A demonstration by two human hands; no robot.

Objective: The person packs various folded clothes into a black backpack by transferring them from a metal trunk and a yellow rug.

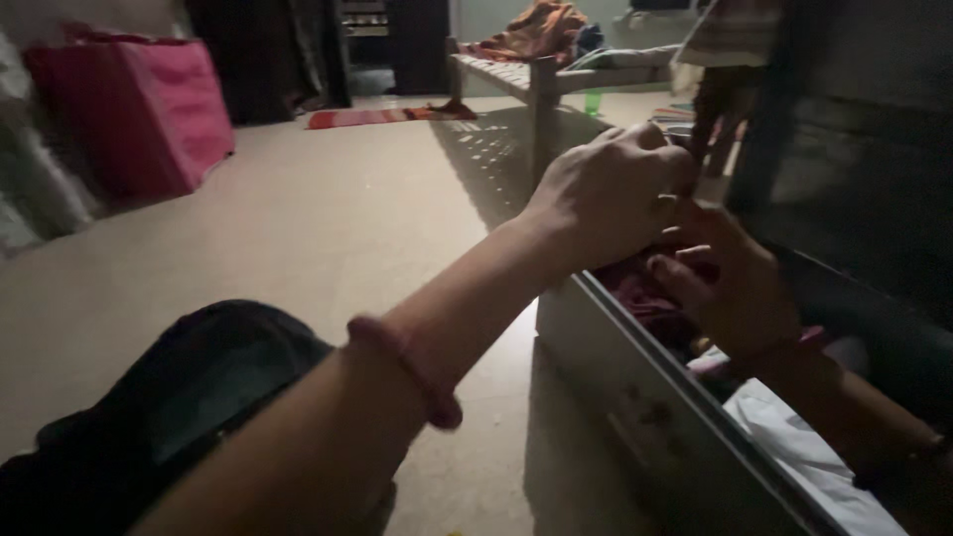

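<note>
My left hand (611, 194) reaches across from the lower left, with a reddish band on its wrist. Its fingers curl down over a dark red cloth (635, 290) inside a grey metal box (635, 387). Just to the right, my right hand (730, 283) is low inside the box, and its fingers pinch the same cloth. The two hands nearly touch. A white cloth (794, 447) lies nearer me in the box. Dim light hides the rest of what the box holds.
My knee in dark fabric (199, 387) is at the lower left. A pink bag (134, 109) stands far left. A wooden cot (541, 79) piled with clothes, a red rug (382, 117) and a standing person's legs (725, 119) are at the back. A dark cabinet (864, 159) rises on the right.
</note>
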